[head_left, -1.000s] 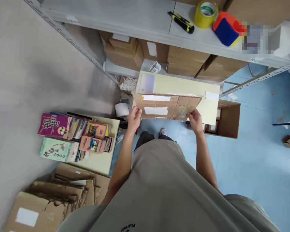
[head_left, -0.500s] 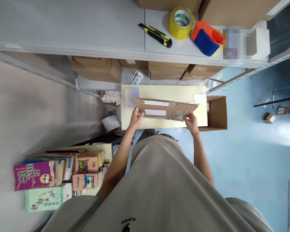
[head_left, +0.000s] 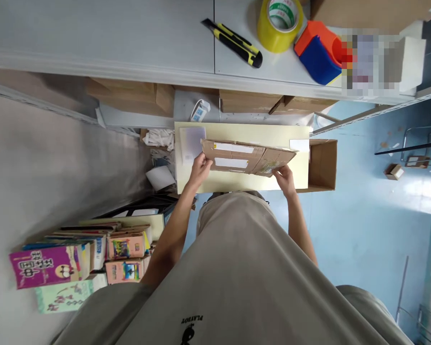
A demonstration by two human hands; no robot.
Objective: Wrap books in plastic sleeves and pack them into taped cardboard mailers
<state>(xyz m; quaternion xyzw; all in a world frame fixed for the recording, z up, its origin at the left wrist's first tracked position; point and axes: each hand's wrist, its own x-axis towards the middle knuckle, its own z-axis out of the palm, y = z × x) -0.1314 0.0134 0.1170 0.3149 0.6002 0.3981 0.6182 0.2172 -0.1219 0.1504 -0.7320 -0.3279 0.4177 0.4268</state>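
A flattened cardboard box [head_left: 256, 159] with white labels is held up over the pale yellow table [head_left: 244, 184], tilted a little down to the right. My left hand [head_left: 200, 170] grips its left end, the thumb on the near face. At the lower right corner, my right hand [head_left: 283, 179] pinches the cardboard between thumb and fingers. Clear tape shows on the cardboard close to that hand. Left of the cardboard, a translucent plastic sheet or folder [head_left: 192, 141] lies on the table. A white paper [head_left: 299, 145] rests near the table's right end.
On the grey shelf [head_left: 104, 38] above lie a box cutter [head_left: 233, 43], a yellow tape roll [head_left: 279, 28] and an orange-and-blue tape dispenser [head_left: 319, 52]. An open carton [head_left: 323, 165] stands right of the table. Stacked books [head_left: 75, 258] are at lower left, a power strip [head_left: 200, 111] behind the table.
My view has shifted slightly, so the shelf items appear larger and farther right. Both hands keep their hold on the cardboard, which sits slightly higher in the view.
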